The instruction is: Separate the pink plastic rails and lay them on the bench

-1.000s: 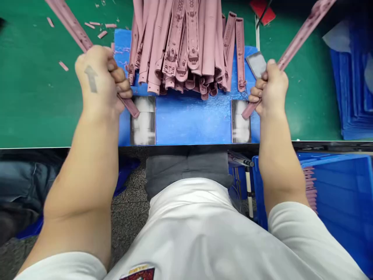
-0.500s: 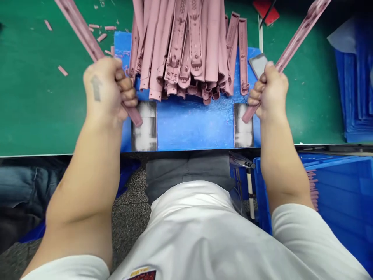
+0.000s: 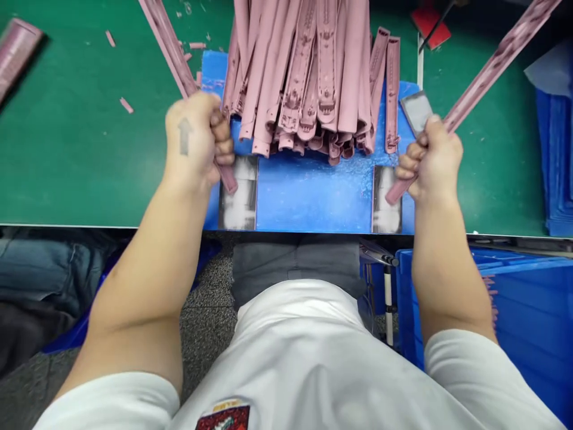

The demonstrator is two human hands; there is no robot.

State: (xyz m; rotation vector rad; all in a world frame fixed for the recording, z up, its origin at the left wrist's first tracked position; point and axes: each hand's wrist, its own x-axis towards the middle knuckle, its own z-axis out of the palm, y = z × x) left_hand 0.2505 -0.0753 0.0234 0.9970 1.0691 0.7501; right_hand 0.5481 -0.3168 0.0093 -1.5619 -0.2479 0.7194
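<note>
At about ten o'clock in my view, on the back of my left hand, sits the only sign I can make out: a dull grey inked arrow, its straight shaft and triangular head pointing toward my knuckles. At six o'clock, on the chest of my white short-sleeved shirt, is a dark red rectangular badge topped by a yellow strip of lettering; its words are too small and blurred for me to read.
</note>
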